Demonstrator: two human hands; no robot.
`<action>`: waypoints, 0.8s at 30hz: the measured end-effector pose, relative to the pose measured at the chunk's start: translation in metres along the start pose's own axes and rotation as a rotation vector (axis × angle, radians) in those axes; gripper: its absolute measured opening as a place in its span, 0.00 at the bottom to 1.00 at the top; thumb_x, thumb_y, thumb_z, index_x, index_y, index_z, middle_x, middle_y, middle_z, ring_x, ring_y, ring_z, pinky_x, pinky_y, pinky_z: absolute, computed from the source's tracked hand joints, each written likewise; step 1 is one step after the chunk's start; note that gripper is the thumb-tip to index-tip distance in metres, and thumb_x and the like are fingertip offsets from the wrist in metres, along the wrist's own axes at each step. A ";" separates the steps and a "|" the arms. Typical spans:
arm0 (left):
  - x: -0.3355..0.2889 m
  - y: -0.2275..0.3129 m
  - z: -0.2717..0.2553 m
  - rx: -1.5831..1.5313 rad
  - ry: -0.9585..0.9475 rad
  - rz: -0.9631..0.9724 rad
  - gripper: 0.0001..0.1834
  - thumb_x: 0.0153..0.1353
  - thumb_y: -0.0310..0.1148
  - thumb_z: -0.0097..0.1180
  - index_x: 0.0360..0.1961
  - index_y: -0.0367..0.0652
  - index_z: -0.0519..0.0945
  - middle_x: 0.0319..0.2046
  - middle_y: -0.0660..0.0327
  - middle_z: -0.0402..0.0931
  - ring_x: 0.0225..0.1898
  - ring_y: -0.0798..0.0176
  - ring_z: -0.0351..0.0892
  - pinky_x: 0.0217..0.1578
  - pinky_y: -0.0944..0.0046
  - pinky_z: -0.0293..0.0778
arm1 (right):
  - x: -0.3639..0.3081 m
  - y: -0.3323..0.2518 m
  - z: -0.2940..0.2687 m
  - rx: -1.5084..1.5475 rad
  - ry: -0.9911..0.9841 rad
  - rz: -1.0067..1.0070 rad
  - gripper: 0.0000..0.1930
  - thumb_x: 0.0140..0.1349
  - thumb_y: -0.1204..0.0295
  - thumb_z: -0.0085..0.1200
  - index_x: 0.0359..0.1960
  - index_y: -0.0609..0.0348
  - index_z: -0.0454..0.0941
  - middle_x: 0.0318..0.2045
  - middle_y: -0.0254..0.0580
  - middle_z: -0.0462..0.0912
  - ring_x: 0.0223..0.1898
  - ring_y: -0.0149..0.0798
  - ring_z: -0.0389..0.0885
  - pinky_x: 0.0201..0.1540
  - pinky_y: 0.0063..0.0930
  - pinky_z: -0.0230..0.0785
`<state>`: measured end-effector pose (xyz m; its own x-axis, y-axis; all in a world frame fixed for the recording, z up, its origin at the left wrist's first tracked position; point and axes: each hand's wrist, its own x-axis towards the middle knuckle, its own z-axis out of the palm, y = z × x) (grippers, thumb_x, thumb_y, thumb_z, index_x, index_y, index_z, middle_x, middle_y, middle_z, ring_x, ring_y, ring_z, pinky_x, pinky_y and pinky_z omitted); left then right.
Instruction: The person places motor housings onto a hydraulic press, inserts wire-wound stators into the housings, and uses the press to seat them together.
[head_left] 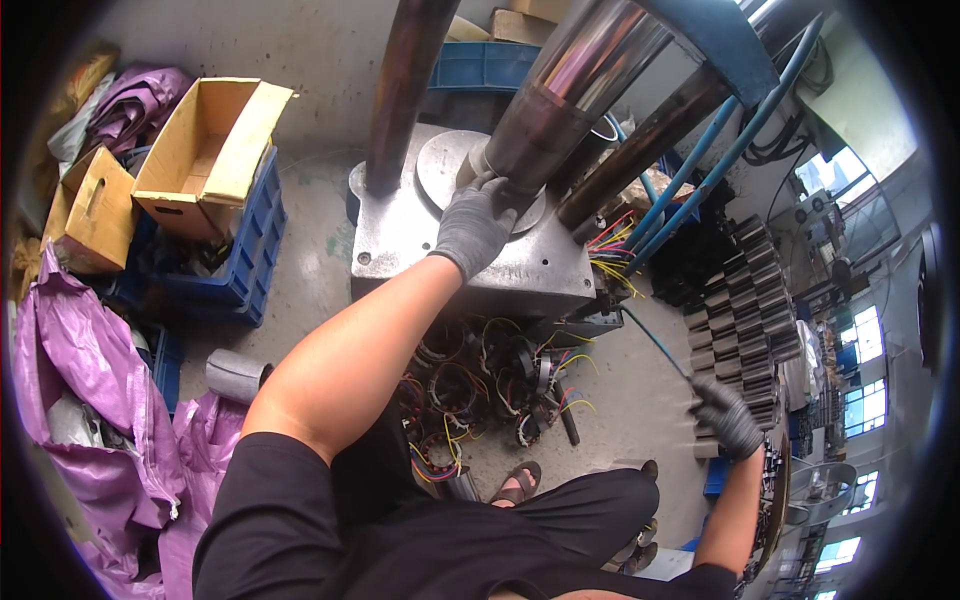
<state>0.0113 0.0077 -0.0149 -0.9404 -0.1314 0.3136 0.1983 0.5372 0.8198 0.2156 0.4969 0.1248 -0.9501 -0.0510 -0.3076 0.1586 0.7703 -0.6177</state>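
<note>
My left hand, in a grey glove, reaches over a heavy steel press bed. Its fingers curl against the lower end of a thick upright metal cylinder, above a round plate. Part of what they touch is hidden by the glove. Low on the right, my right hand, also gloved in grey, closes around the end of a thin dark lever rod. That rod slants up from the hand to the side of the press.
Wound motor stators with coloured leads lie on the floor below the bed. Metal sleeves stand stacked at right. At left are a blue crate, a cardboard box and purple sacks. Steel columns and blue hoses flank the cylinder.
</note>
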 end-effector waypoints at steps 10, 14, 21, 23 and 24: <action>0.001 0.001 0.004 -0.010 0.035 0.053 0.29 0.63 0.38 0.62 0.65 0.41 0.76 0.68 0.51 0.71 0.67 0.46 0.70 0.70 0.52 0.66 | -0.015 -0.001 0.024 0.005 -0.048 0.108 0.14 0.66 0.76 0.57 0.51 0.65 0.83 0.39 0.39 0.89 0.33 0.28 0.83 0.38 0.26 0.78; 0.001 0.000 0.003 -0.028 0.028 0.052 0.29 0.62 0.37 0.62 0.65 0.41 0.76 0.67 0.51 0.71 0.67 0.45 0.71 0.69 0.52 0.66 | -0.010 -0.009 0.020 0.073 0.056 0.055 0.17 0.65 0.78 0.55 0.55 0.64 0.82 0.44 0.40 0.89 0.36 0.29 0.83 0.40 0.26 0.78; 0.001 -0.002 0.006 -0.013 0.052 0.072 0.29 0.62 0.37 0.62 0.65 0.42 0.76 0.67 0.51 0.71 0.67 0.44 0.70 0.69 0.51 0.66 | -0.016 0.008 0.031 -0.036 0.016 0.103 0.07 0.62 0.76 0.60 0.40 0.65 0.85 0.32 0.38 0.86 0.33 0.29 0.82 0.39 0.26 0.77; 0.002 -0.001 0.007 -0.007 0.050 0.068 0.29 0.62 0.38 0.62 0.64 0.42 0.76 0.67 0.51 0.71 0.67 0.44 0.70 0.69 0.51 0.66 | -0.018 0.012 0.036 -0.081 0.046 0.047 0.06 0.62 0.74 0.62 0.36 0.65 0.84 0.27 0.36 0.84 0.30 0.29 0.80 0.37 0.27 0.75; 0.001 -0.001 0.006 0.002 0.052 0.063 0.29 0.62 0.38 0.62 0.64 0.42 0.77 0.67 0.51 0.71 0.67 0.44 0.70 0.69 0.51 0.66 | -0.018 0.010 0.037 -0.096 0.058 0.056 0.06 0.63 0.73 0.63 0.34 0.65 0.83 0.26 0.36 0.83 0.29 0.28 0.79 0.36 0.27 0.73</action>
<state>0.0083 0.0120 -0.0187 -0.9106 -0.1401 0.3888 0.2560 0.5474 0.7968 0.2439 0.4823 0.0970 -0.9548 0.0288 -0.2959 0.1886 0.8282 -0.5278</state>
